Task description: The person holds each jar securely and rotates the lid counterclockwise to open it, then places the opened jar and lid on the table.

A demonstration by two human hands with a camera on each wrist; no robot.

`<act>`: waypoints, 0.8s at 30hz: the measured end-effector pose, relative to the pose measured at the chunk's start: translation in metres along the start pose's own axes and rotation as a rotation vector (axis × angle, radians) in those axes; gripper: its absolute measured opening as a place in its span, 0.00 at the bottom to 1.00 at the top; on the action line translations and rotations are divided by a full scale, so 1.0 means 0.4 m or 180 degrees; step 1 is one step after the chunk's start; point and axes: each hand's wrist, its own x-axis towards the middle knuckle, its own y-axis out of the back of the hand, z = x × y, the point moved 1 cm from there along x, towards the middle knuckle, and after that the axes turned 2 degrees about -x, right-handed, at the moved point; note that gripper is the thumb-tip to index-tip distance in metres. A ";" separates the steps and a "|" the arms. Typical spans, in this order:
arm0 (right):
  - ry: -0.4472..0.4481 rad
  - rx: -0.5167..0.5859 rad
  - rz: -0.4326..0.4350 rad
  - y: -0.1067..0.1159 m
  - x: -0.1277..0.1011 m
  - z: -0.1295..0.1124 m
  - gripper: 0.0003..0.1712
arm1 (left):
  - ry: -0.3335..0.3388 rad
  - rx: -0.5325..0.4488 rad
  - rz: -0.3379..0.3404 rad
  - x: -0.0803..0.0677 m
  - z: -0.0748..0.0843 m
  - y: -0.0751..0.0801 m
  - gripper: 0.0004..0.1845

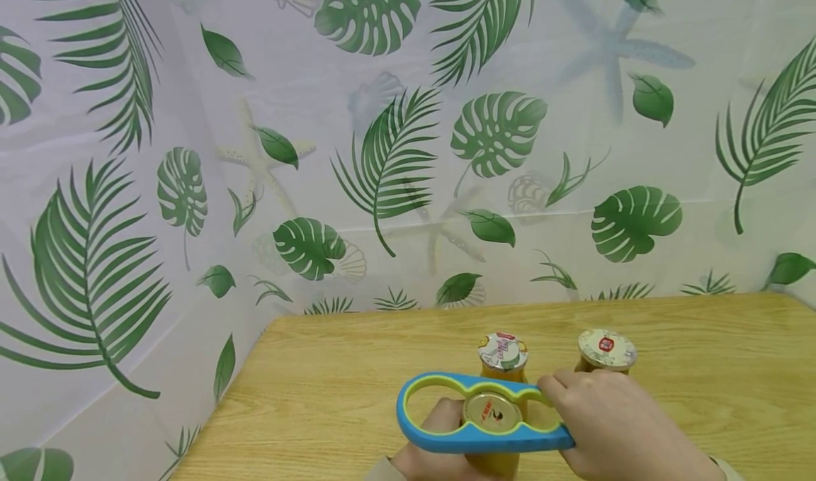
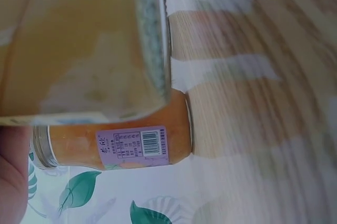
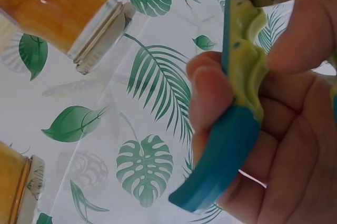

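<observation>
Jar opener [image 1: 472,424], blue and yellow, is seated over the lid of the nearest jar [image 1: 492,414] at the table's [image 1: 331,396] front edge; its handle is clasped by the right hand [image 1: 612,431], fingers curled, confirmed in the right wrist view; the jar body is gripped by the left hand [image 1: 433,453]; two more jars [image 1: 503,357] [image 1: 605,353] are seen just behind; leaf-printed curtain [image 1: 382,148] beyond.

On the lid [image 1: 491,411] of the jar I hold, I read a "2". The back jar's [image 2: 118,148] purple label [image 2: 132,145] carries a barcode and print too small to read.
</observation>
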 end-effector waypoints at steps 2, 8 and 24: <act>-0.0042 0.0030 -0.0124 -0.001 0.001 0.000 0.16 | -0.0175 -0.0142 -0.0224 0.003 0.011 0.004 0.19; 0.0004 0.0052 -0.0150 0.000 0.000 0.002 0.18 | -0.0444 -0.0544 -0.0644 0.001 0.041 0.014 0.16; 0.0179 0.0022 -0.0094 -0.001 0.001 0.002 0.17 | -0.0104 -0.0252 -0.0640 0.002 -0.005 0.018 0.19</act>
